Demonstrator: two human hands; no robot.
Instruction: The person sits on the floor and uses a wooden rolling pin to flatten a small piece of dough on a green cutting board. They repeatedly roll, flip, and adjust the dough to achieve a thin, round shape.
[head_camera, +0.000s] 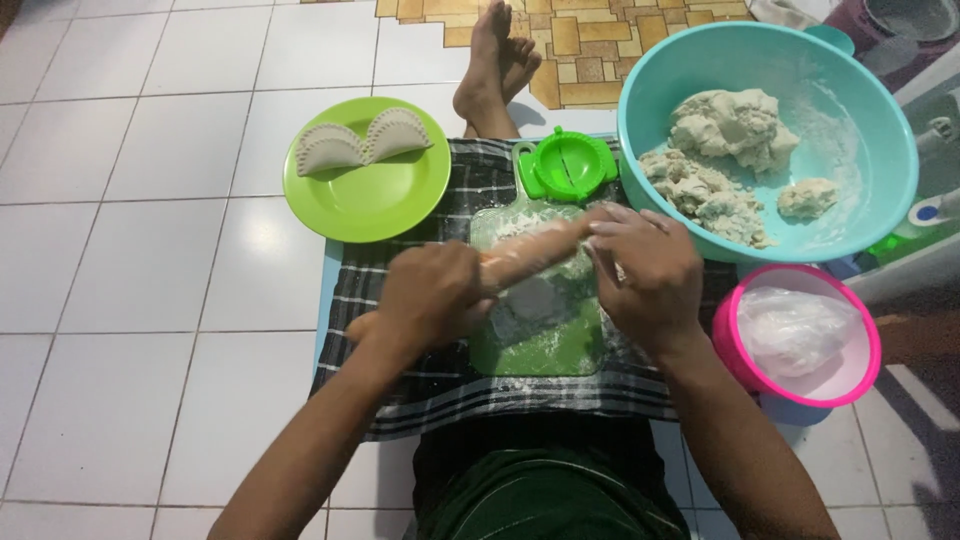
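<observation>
My left hand (432, 292) and my right hand (645, 265) press down on a wooden rolling pin (528, 255) that lies slanted across a green cutting board (545, 345). Under the pin sits a small flat round of pale dough (530, 298) amid loose flour. The board rests on a black-and-white checked cloth (420, 385) over my lap. A green folding dumpling press (565, 165) lies open just beyond the board's handle.
A green plate (365, 195) at the left holds two shaped half-moon dumplings (360, 143). A turquoise bowl (860, 190) at the right holds lumps of dough (730, 125). A pink bowl (740, 350) holds a plastic bag of flour. My bare feet (497, 60) stretch out ahead on white tiles.
</observation>
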